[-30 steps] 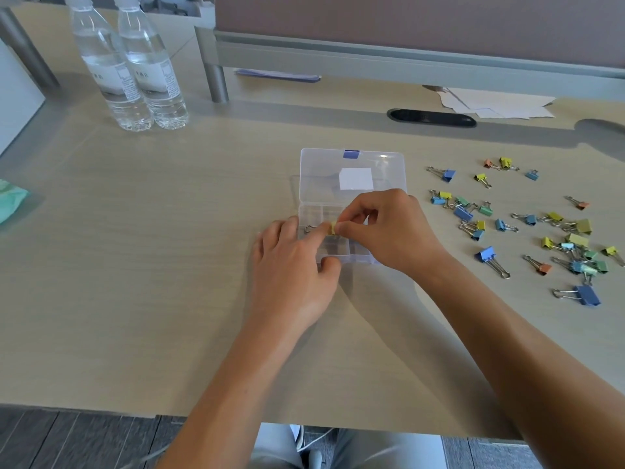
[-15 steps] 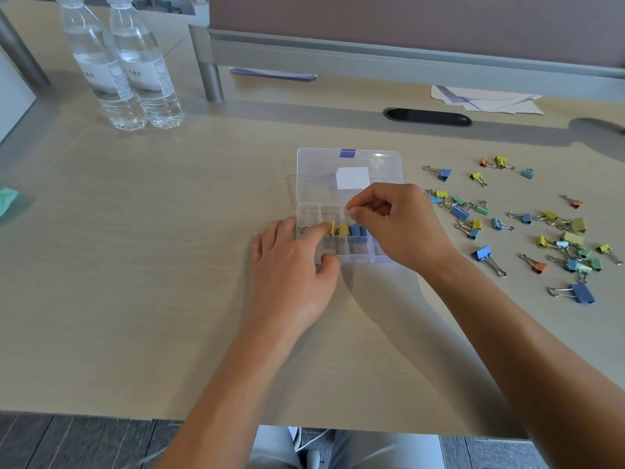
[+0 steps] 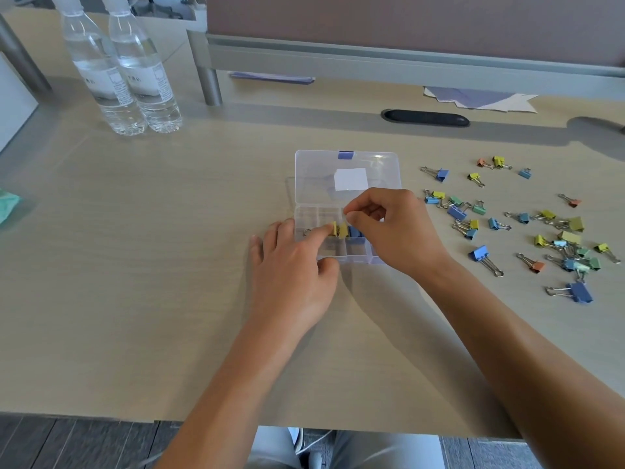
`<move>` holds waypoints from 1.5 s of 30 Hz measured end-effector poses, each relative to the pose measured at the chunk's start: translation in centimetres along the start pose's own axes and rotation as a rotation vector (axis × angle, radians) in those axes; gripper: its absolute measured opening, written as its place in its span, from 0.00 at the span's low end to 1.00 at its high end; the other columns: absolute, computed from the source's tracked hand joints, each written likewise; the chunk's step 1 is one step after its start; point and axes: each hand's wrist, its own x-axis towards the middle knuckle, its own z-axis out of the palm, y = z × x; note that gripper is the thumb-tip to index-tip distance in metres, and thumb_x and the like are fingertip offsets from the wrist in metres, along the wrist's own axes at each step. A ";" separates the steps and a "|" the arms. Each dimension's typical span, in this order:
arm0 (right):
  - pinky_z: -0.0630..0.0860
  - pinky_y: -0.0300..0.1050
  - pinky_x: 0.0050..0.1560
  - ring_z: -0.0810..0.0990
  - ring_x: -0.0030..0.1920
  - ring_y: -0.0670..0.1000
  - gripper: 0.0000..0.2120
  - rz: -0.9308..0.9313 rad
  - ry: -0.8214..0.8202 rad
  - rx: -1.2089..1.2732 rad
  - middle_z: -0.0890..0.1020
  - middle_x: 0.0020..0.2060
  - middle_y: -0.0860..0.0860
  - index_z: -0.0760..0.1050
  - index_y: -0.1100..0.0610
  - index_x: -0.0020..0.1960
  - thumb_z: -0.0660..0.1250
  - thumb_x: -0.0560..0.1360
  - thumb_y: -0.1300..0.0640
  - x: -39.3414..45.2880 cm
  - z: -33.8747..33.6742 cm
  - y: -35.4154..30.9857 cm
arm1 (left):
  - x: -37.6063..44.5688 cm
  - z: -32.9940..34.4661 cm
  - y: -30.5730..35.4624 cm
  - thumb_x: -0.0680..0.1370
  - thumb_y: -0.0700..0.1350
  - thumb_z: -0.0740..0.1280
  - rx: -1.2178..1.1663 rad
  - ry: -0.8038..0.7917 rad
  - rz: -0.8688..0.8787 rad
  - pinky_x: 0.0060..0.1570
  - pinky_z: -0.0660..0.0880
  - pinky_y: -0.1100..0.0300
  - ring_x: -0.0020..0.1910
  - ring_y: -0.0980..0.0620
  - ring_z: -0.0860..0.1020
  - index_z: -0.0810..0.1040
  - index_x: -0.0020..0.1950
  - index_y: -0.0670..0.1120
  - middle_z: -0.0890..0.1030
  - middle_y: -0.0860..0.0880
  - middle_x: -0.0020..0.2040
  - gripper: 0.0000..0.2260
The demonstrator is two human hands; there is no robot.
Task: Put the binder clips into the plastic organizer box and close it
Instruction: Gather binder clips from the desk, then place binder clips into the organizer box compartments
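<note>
The clear plastic organizer box (image 3: 345, 204) lies open near the middle of the pale worktop (image 3: 135, 265), its lid (image 3: 346, 176) folded back flat with a white label and a blue latch at the far edge. In the middle row of compartments stand two yellow clips (image 3: 339, 229) and, beside them, a blue clip (image 3: 354, 230). The left hand (image 3: 294, 269) rests on the worktop at the box's near left corner, fingers loosely extended, the index fingertip touching the left yellow clip and covering part of the left compartments. The right hand (image 3: 395, 231) hovers over the right half of the box and hides those compartments (its thumb and forefinger are pinched together, but whether anything is between them cannot be told). To the right, well apart from the box, loose binder clips (image 3: 527, 225) in blue, yellow, green and orange lie scattered. Two water bottles (image 3: 125, 76) stand side by side at the far left, a dark cable slot (image 3: 425, 117) sits behind the box, and some papers (image 3: 480, 98) lie under the divider.
</note>
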 end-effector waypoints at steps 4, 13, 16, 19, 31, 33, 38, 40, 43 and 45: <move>0.77 0.29 0.43 0.83 0.41 0.44 0.06 0.006 -0.007 0.000 0.86 0.40 0.45 0.86 0.54 0.49 0.70 0.78 0.61 0.0 0.0 0.0 | 0.1 0.0 -0.1 0.76 0.52 0.57 -0.064 0.014 -0.013 0.74 0.57 0.42 0.73 0.46 0.64 0.71 0.71 0.63 0.71 0.48 0.70 0.23; 0.79 0.31 0.46 0.83 0.43 0.44 0.06 0.006 -0.023 0.000 0.86 0.42 0.44 0.86 0.54 0.52 0.70 0.79 0.60 0.1 -0.6 0.1 | 0.2 -0.7 0.3 0.75 0.51 0.56 -0.145 0.026 -0.017 0.70 0.63 0.44 0.67 0.46 0.69 0.74 0.69 0.60 0.75 0.50 0.60 0.23; 0.80 0.32 0.48 0.84 0.43 0.44 0.06 0.008 -0.007 0.044 0.86 0.43 0.45 0.86 0.55 0.52 0.70 0.79 0.61 -0.2 -1.2 0.0 | -0.1 -1.2 1.1 0.77 0.48 0.58 -0.191 0.054 -0.026 0.69 0.65 0.48 0.68 0.45 0.67 0.74 0.70 0.53 0.74 0.49 0.63 0.21; 0.79 0.31 0.44 0.83 0.42 0.44 0.06 0.033 0.043 0.086 0.86 0.42 0.45 0.85 0.55 0.52 0.70 0.79 0.61 -0.7 -2.6 0.3 | -0.2 -1.3 2.5 0.75 0.50 0.58 -0.150 0.124 0.024 0.70 0.63 0.46 0.72 0.43 0.64 0.74 0.69 0.49 0.71 0.46 0.70 0.23; 0.72 0.34 0.33 0.76 0.31 0.42 0.05 0.268 0.232 0.061 0.84 0.37 0.46 0.85 0.52 0.47 0.70 0.79 0.58 -5.7 -12.5 7.3 | 1.6 1.6 11.2 0.76 0.53 0.59 -0.264 0.048 0.240 0.71 0.65 0.45 0.70 0.48 0.68 0.76 0.67 0.47 0.75 0.49 0.65 0.22; 0.73 0.38 0.36 0.76 0.33 0.44 0.06 0.303 0.257 0.042 0.85 0.37 0.46 0.84 0.50 0.46 0.70 0.79 0.58 -6.2 -13.7 8.6 | 2.2 2.1 12.6 0.79 0.51 0.62 -0.284 0.025 0.260 0.71 0.65 0.48 0.69 0.50 0.69 0.76 0.67 0.47 0.75 0.50 0.65 0.18; 0.77 0.49 0.36 0.77 0.35 0.50 0.06 0.334 0.270 0.039 0.83 0.38 0.48 0.84 0.49 0.45 0.71 0.78 0.57 -6.3 -15.2 10.2 | 4.5 2.4 15.9 0.82 0.49 0.61 -0.274 -0.059 0.268 0.62 0.70 0.54 0.66 0.51 0.71 0.73 0.70 0.48 0.74 0.50 0.66 0.17; 0.83 0.58 0.39 0.77 0.34 0.51 0.04 0.338 0.255 0.020 0.83 0.37 0.48 0.84 0.50 0.46 0.72 0.78 0.56 -5.6 -15.4 10.5 | 6.3 2.6 17.1 0.82 0.47 0.62 -0.253 -0.048 0.281 0.58 0.72 0.54 0.64 0.50 0.73 0.74 0.70 0.48 0.76 0.49 0.66 0.16; 0.83 0.57 0.38 0.76 0.31 0.49 0.03 0.351 0.221 0.003 0.82 0.37 0.46 0.84 0.50 0.47 0.72 0.78 0.55 -4.3 -15.4 10.7 | 9.9 3.1 18.9 0.81 0.42 0.62 -0.198 -0.049 0.293 0.54 0.74 0.54 0.61 0.48 0.76 0.76 0.68 0.46 0.78 0.47 0.64 0.16; 0.79 0.49 0.36 0.76 0.32 0.46 0.03 0.323 0.200 -0.025 0.83 0.37 0.44 0.84 0.50 0.47 0.72 0.78 0.55 -3.5 -15.4 10.8 | 12.4 3.6 19.6 0.79 0.38 0.62 -0.136 -0.089 0.294 0.55 0.76 0.51 0.59 0.44 0.78 0.77 0.65 0.44 0.79 0.46 0.62 0.15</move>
